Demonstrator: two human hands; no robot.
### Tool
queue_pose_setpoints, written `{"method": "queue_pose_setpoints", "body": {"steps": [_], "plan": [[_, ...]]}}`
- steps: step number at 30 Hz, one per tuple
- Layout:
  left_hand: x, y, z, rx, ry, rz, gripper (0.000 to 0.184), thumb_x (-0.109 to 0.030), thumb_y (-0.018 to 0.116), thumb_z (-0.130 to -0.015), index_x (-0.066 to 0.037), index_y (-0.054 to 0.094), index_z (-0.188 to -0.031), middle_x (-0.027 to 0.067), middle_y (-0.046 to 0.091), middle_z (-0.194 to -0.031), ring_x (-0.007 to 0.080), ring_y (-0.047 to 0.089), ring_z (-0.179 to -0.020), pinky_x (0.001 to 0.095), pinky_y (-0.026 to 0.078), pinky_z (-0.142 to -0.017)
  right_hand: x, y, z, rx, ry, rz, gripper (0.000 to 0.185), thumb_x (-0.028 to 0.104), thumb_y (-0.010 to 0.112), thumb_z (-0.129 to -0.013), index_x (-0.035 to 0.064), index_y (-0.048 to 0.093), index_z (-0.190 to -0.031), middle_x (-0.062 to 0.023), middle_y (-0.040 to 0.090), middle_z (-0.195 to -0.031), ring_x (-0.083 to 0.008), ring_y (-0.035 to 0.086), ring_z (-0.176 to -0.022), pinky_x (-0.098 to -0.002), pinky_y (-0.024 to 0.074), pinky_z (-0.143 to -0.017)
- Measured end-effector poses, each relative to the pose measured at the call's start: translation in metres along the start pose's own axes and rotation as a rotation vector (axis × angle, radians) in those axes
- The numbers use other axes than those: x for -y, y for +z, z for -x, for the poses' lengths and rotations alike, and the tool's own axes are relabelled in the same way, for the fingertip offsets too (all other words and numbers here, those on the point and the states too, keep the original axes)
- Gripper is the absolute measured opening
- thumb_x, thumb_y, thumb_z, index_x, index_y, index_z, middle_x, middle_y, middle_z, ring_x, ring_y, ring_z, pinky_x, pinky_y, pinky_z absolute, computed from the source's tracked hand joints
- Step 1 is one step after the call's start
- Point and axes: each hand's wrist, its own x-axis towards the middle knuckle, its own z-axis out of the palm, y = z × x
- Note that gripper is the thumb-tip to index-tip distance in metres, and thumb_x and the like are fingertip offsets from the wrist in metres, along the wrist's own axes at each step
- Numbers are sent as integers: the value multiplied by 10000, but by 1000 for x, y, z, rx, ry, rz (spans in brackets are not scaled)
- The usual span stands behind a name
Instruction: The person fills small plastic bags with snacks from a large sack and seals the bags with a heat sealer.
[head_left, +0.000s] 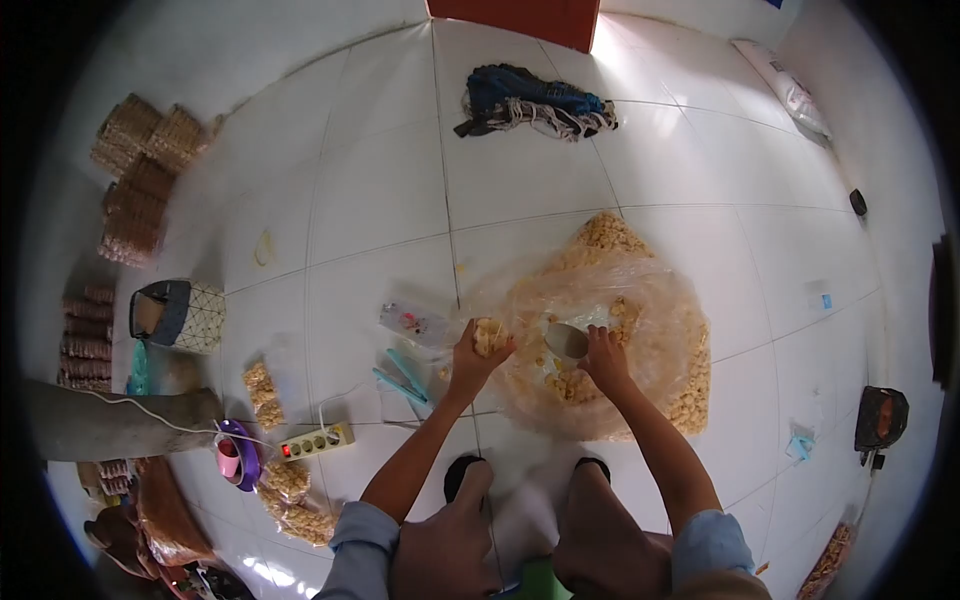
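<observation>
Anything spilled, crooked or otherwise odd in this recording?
Crumpled blue fabric lies heaped on the tiles beyond the big snack bag, as if dropped there. A yellowish bit sits on the floor near the left hand, outside the bag, possibly spilled.

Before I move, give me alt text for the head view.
A person's right hand holds a pale, round-mouthed cup over a large clear plastic bag of golden puffed pieces on white floor tiles. Their left hand holds a small clear bag of similar pieces.
</observation>
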Motion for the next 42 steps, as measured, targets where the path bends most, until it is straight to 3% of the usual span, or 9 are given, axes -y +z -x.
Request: {"method": "queue_pose_setpoints", "body": {"steps": [2, 7, 11, 12, 14, 17, 27, 32, 42], "plan": [[16, 1, 5, 10, -40, 70, 368, -141, 727, -744, -12, 496, -1000, 75, 644, -867, 124, 625, -812, 241, 501, -716, -4, 7, -9, 25, -18, -19, 646, 168, 744, -622, 24, 428, -1167, -163, 483, -1107, -354, 462, -1036, -426, 428, -848], [44, 5, 23, -22, -163, 75, 343, -69, 700, -752, -19, 489, -1019, 66, 625, -901, 128, 612, -846, 250, 503, -753, -3, 6, -26, -352, -462, 219, 390, 48, 572, -705, 20, 501, -1088, -141, 513, -1019, -309, 494, -979, -405, 405, -870], [46, 3, 30, -28, -216, 180, 326, 11, 668, -757, -25, 485, -1025, 66, 609, -918, 139, 602, -867, 263, 505, -770, 18, 4, -16, -303, -667, 277, 408, 47, 578, -698, 20, 505, -1099, -138, 509, -1032, -323, 480, -1014, -411, 398, -915], [47, 2, 31, -30, -219, 179, 326, 11, 668, -757, -25, 485, -1025, 66, 609, -918, 139, 602, -867, 263, 505, -770, 20, 10, -15, -301, -668, 274, 408, 47, 578, -698, 20, 505, -1099, -138, 509, -1032, -323, 480, -1014, -411, 398, -915], [48, -1, 28, -23, -162, 187, 337, 20, 668, -752, -25, 478, -1027, 60, 600, -901, 134, 596, -861, 261, 500, -765, 24, 18, -15, 118, -635, -72, 468, 52, 627, -674, 19, 501, -1123, -148, 497, -1077, -329, 472, -1050, -389, 402, -941], [30, -2, 25, -47, -131, 214, 339, 24, 666, -752, -33, 475, -1026, 55, 591, -885, 129, 589, -861, 260, 496, -770, 31, -16, -1, 283, -439, -281, 553, 75, 686, -633, 22, 495, -1150, -153, 482, -1128, -327, 472, -1066, -371, 419, -927], [-8, 32, -7, 130, -11, 32, 364, -95, 712, -748, -44, 498, -1039, 59, 596, -894, 112, 584, -856, 238, 484, -741, -14, -156, 22, -68, -361, -181, 624, 83, 736, -597, 66, 499, -1174, -126, 481, -1157, -300, 481, -1060, -378, 442, -899], [-10, 51, -8, 119, 177, -141, 460, -221, 717, -742, -62, 504, -1117, 114, 605, -945, 209, 607, -826, 304, 488, -717, 27, -251, 47, -200, -372, -2, 611, 135, 766, -594, 99, 515, -1150, -75, 484, -1133, -258, 496, -1045, -362, 512, -819], [-19, 46, -6, 97, 258, -280, 517, -202, 734, -722, -42, 462, -1133, 147, 604, -974, 238, 619, -839, 318, 495, -720, 58, -254, 49, -228, -536, 249, 613, 142, 770, -588, 110, 507, -1141, -64, 486, -1118, -253, 481, -1049, -361, 526, -801]]}}
